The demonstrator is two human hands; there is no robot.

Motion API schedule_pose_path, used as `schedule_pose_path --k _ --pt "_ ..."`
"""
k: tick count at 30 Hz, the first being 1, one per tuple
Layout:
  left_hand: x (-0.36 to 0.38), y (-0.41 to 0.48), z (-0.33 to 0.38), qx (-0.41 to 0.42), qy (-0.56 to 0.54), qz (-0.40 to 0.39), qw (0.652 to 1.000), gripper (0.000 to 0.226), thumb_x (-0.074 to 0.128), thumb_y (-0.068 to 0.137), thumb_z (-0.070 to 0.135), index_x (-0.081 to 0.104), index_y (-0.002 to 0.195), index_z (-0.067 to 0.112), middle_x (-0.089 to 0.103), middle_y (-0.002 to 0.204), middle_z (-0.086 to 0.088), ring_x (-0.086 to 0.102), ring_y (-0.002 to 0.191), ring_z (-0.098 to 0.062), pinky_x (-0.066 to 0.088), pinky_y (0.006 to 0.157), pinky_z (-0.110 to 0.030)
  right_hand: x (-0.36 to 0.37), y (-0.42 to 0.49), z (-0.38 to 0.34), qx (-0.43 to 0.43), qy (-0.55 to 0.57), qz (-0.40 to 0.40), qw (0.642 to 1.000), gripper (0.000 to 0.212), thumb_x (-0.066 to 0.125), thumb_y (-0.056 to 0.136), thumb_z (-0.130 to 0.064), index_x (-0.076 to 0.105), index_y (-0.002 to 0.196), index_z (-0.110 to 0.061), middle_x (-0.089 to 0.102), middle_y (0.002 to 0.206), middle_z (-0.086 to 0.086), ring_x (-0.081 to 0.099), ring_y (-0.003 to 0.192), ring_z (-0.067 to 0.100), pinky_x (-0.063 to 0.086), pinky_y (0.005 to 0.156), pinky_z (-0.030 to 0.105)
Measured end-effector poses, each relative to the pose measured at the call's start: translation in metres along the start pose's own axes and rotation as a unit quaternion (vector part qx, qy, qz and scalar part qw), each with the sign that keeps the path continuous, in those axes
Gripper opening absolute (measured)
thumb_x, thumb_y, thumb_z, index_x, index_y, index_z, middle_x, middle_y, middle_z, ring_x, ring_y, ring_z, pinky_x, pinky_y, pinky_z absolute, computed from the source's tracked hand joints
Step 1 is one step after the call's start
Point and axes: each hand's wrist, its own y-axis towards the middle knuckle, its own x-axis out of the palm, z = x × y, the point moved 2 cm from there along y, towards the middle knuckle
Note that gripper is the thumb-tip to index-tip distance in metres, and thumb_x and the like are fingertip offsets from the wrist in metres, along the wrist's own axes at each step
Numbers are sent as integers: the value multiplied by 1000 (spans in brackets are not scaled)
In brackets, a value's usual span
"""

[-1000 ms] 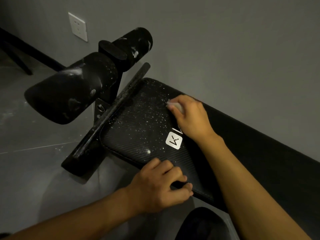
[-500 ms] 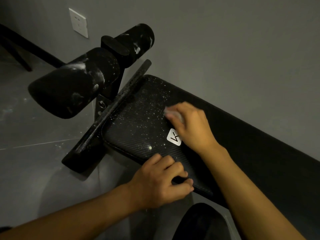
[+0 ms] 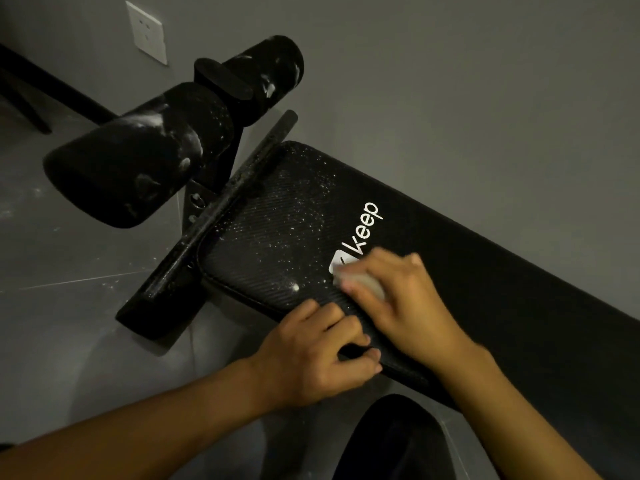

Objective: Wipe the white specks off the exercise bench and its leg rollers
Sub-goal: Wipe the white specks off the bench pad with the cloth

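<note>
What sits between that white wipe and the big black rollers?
Head view: the white-specked end of the bench pad and a thin black bar lie between the wipe and the leg rollers.

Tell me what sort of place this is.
Probably a home workout room or a small gym corner. A black padded bench with foam rollers stands beside a plain grey wall with a socket, on a grey tiled floor.

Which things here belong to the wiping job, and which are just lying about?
Job: bench, leg rollers, cloth in the right hand, left hand gripping the bench edge.
Lying about: wall socket, floor, wall.
</note>
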Motion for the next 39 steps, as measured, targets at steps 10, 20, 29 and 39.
schedule_pose_path --k 10,20,29,39 --pt "1 -2 1 5 -6 11 1000 8 80 90 32 73 90 29 67 81 5 56 70 -18 40 58 -35 0 8 -7 -23 -27 -19 999 28 48 104 -45 63 126 -40 60 113 -21 57 103 2 39 88 40" --pt "1 -1 0 3 1 -5 1000 7 79 91 33 77 86 29 70 84 4 60 67 -19 42 56 -36 -9 41 15 53 -47 25 997 28 53 99 -48 64 124 -40 63 118 -17 58 110 4 42 99 49" --pt "2 -4 -2 13 12 -2 1000 6 79 91 35 78 87 31 71 84 6 57 70 -17 39 59 -33 -8 26 4 -47 -42 -37 997 32 46 100 -57 64 123 -44 64 114 -20 58 105 3 39 88 40" --pt "1 -4 -2 12 11 -10 1000 6 79 91 36 78 88 31 72 86 6 60 68 -18 40 58 -33 11 49 1 -22 -15 17 999 30 51 101 -49 65 124 -37 64 115 -17 61 105 0 47 90 45"
